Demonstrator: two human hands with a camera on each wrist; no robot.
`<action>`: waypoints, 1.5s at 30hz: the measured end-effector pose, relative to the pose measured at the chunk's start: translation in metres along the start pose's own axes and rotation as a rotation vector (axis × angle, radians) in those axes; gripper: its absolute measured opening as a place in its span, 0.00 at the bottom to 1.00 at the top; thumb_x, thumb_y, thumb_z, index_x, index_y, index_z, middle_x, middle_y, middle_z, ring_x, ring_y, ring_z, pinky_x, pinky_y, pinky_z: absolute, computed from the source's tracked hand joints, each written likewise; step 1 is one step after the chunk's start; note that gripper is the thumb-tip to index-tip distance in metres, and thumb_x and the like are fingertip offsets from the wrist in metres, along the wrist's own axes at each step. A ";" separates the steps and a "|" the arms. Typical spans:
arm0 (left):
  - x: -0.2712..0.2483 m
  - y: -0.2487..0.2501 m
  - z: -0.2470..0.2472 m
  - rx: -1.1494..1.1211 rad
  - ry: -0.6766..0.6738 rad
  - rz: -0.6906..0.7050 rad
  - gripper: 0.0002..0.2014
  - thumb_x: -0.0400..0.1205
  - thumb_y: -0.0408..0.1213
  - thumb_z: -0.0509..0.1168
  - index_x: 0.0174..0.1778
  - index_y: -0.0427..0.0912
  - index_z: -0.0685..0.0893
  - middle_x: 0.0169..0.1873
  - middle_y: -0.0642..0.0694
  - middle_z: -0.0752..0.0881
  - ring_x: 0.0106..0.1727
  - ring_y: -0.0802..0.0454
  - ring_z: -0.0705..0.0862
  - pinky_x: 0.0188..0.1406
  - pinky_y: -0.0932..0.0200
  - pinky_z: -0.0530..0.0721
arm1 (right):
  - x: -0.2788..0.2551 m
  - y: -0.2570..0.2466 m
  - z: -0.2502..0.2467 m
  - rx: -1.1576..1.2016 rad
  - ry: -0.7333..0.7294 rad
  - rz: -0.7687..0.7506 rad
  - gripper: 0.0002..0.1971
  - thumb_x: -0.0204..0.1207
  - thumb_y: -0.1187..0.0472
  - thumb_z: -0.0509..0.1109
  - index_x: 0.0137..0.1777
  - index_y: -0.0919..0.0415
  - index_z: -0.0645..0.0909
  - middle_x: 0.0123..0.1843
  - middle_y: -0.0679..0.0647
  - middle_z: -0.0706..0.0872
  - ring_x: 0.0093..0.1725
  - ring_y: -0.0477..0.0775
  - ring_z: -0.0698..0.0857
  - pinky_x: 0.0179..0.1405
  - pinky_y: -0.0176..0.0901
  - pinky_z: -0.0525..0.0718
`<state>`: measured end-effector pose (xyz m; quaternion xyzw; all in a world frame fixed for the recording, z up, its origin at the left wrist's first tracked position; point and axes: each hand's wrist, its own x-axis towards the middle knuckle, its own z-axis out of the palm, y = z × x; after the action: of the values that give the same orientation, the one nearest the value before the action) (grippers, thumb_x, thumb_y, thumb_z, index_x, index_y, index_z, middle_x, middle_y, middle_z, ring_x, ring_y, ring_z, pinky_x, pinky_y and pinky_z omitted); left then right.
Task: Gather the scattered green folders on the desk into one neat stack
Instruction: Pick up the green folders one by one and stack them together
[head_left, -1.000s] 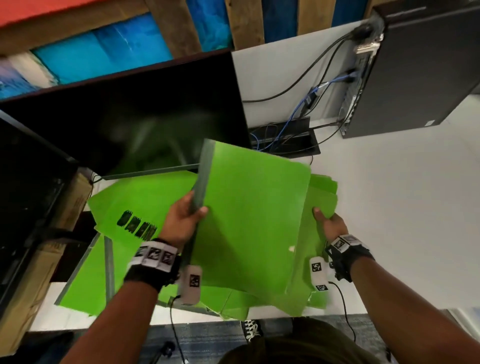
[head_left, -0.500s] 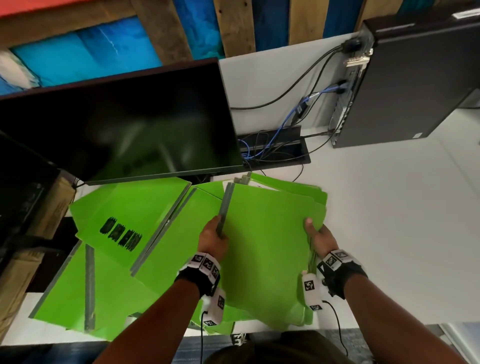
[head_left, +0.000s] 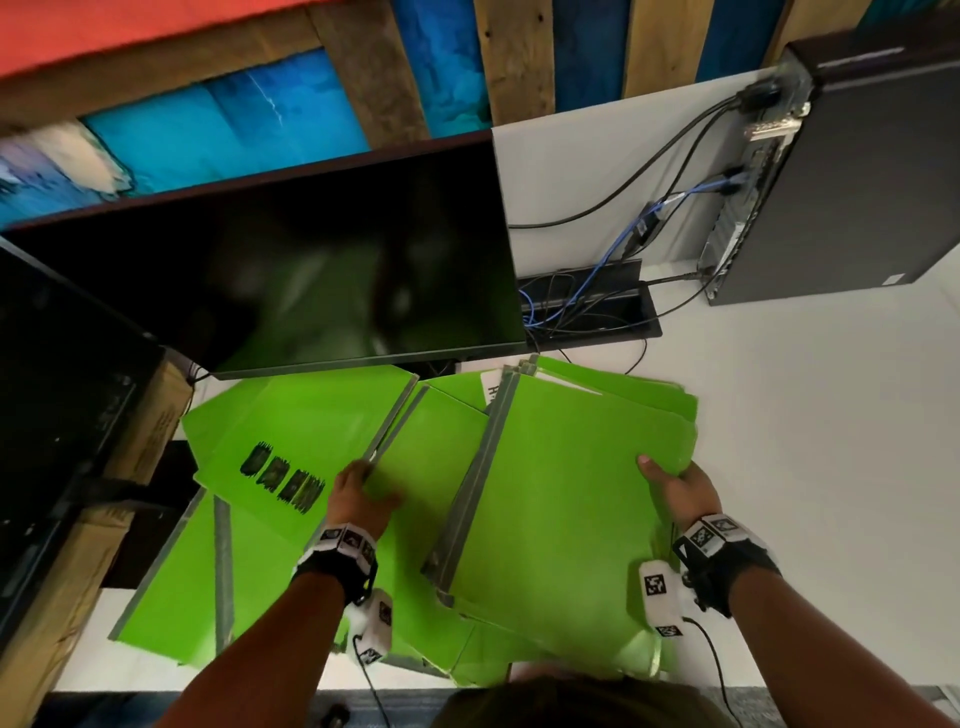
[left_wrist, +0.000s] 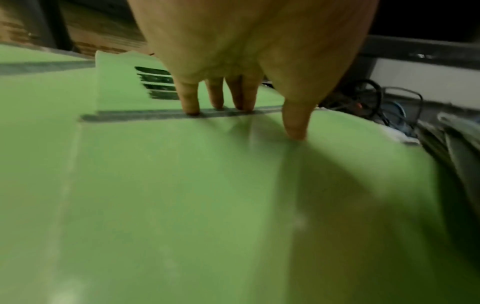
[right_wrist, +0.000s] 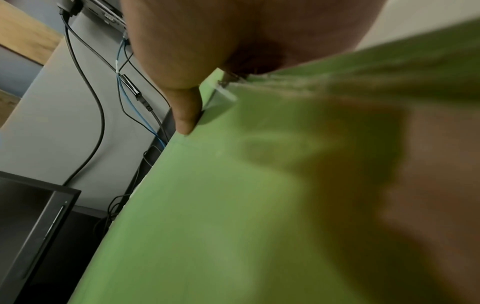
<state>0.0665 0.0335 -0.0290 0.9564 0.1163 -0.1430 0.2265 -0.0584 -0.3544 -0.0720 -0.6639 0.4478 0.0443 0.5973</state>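
Several green folders with grey spines lie spread over the white desk (head_left: 810, 467). My right hand (head_left: 670, 483) grips the right edge of the folder stack (head_left: 566, 499); its thumb (right_wrist: 185, 111) lies on the top cover (right_wrist: 207, 205) and its fingers are hidden beneath. My left hand (head_left: 376, 486) rests on the middle folder (head_left: 441, 447). Its straight fingertips (left_wrist: 192, 107) touch that folder's grey spine, with the thumb on the cover (left_wrist: 182, 185). To its left lies a folder with black scribbles (head_left: 291, 431), and another folder (head_left: 171, 587) lies nearer the desk's front edge.
A dark monitor (head_left: 311, 270) stands right behind the folders, with a second screen (head_left: 52, 389) and a cardboard box (head_left: 150, 426) on the left. A cable tray (head_left: 587, 312) and a black computer tower (head_left: 857, 182) are at the back right. Bare desk lies to the right.
The raised folder has come down flat onto the right-hand stack. My left hand has let go of its spine and moved left onto the middle folder. My right hand keeps its grip.
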 end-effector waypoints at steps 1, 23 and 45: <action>-0.002 -0.006 0.001 0.062 -0.034 0.025 0.40 0.67 0.46 0.80 0.74 0.39 0.73 0.73 0.40 0.72 0.74 0.39 0.71 0.75 0.45 0.70 | 0.001 -0.001 0.000 0.001 0.002 0.003 0.26 0.72 0.48 0.74 0.67 0.61 0.80 0.64 0.62 0.85 0.62 0.64 0.84 0.62 0.53 0.79; 0.034 -0.051 -0.060 0.417 -0.051 0.116 0.35 0.73 0.19 0.60 0.77 0.45 0.67 0.70 0.39 0.73 0.64 0.34 0.81 0.63 0.36 0.80 | -0.003 -0.007 0.000 -0.028 0.018 0.044 0.29 0.71 0.46 0.74 0.68 0.63 0.79 0.64 0.65 0.85 0.60 0.66 0.84 0.62 0.57 0.80; -0.020 -0.105 -0.072 -0.166 0.065 -0.764 0.56 0.70 0.78 0.46 0.72 0.27 0.70 0.70 0.27 0.75 0.70 0.32 0.75 0.73 0.40 0.68 | -0.012 -0.013 -0.006 -0.085 -0.005 0.057 0.31 0.73 0.49 0.73 0.71 0.66 0.75 0.70 0.68 0.80 0.67 0.69 0.79 0.67 0.56 0.75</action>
<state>0.0333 0.1551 -0.0029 0.8266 0.4822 -0.1769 0.2300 -0.0601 -0.3546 -0.0539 -0.6755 0.4626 0.0819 0.5683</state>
